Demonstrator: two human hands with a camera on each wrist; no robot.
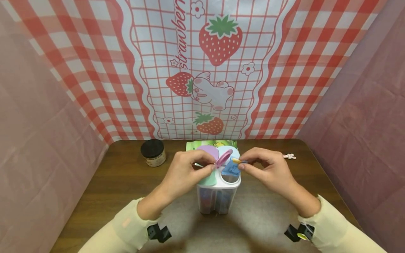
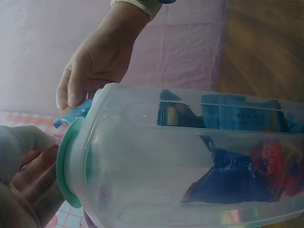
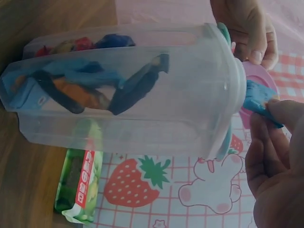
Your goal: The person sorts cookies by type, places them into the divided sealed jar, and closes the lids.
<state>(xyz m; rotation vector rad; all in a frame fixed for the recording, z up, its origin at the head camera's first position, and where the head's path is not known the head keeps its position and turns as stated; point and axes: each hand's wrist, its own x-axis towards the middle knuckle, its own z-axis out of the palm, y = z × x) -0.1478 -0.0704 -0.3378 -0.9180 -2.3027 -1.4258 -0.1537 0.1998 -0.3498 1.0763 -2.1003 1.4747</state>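
Observation:
A clear plastic storage container with a white top stands upright on the table. Its round lids are purple, pale blue, mint green and pink. The pink lid is tilted up from a round opening, and my left hand pinches its edge. Between thumb and fingers, my right hand pinches a blue snack packet, which is partly in the opening. Inside the container lie dark blue wrapped snacks, a red one and lighter blue packets.
A jar with a black lid stands at the back left. Behind the container is a green package. A small white knotted item lies beyond the right hand. Strawberry-printed cloth hangs along the table's back edge.

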